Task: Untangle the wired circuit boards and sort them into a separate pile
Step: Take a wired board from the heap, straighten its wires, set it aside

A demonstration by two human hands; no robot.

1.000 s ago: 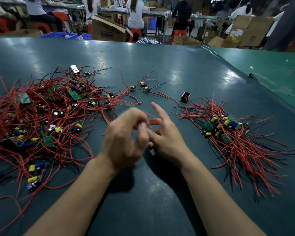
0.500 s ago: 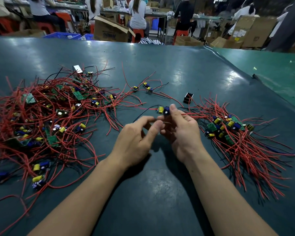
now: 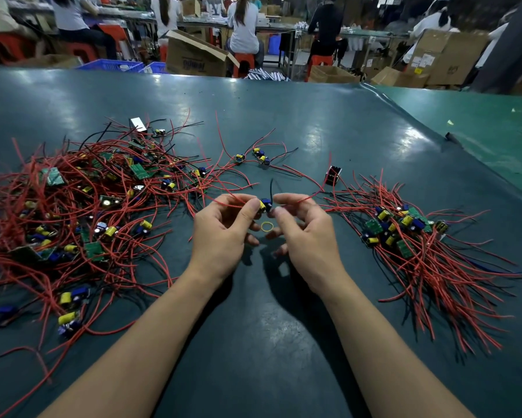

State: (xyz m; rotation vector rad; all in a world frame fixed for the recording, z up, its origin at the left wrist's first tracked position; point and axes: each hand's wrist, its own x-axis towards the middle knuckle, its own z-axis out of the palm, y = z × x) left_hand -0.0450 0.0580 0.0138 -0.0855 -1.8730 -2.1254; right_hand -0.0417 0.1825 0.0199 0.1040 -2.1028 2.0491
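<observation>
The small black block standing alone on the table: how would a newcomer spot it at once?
Start at the neat pile of boards right of the hands. Just beyond its far-left edge stands the black block. Unlike the boards around it, it has no wires and no yellow or blue parts.

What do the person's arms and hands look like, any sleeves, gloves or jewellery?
Both forearms are bare right down to the bottom of the picture, with no sleeve in view. The left hand and the right hand wear no gloves, and no watch, ring or wristband shows. Fingernails look short and unpainted.
</observation>
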